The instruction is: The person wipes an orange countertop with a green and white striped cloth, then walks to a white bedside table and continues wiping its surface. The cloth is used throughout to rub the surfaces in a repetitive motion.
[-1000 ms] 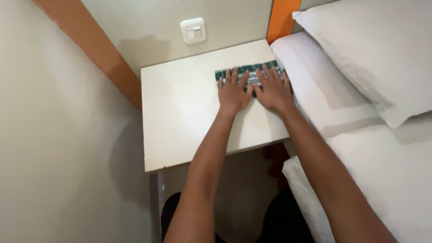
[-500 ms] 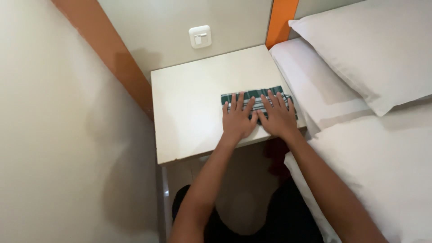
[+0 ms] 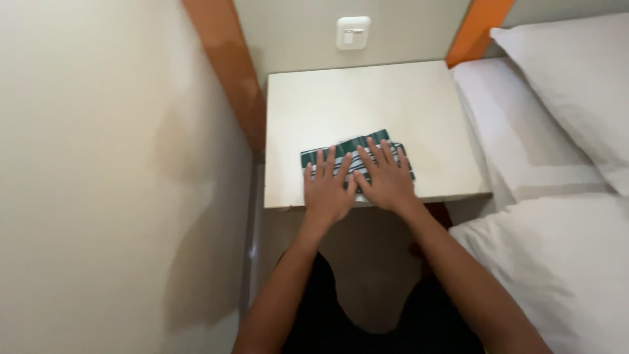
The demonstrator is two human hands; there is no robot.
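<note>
Here, a folded green-and-white striped cloth (image 3: 357,157) is pressed flat near the front edge of the pale square desk (image 3: 367,98), the left hand (image 3: 327,190) and right hand (image 3: 386,177) laid open, fingers spread, apparently to smooth it.

soft warm light, slightly blurred, faint shadows.
</note>
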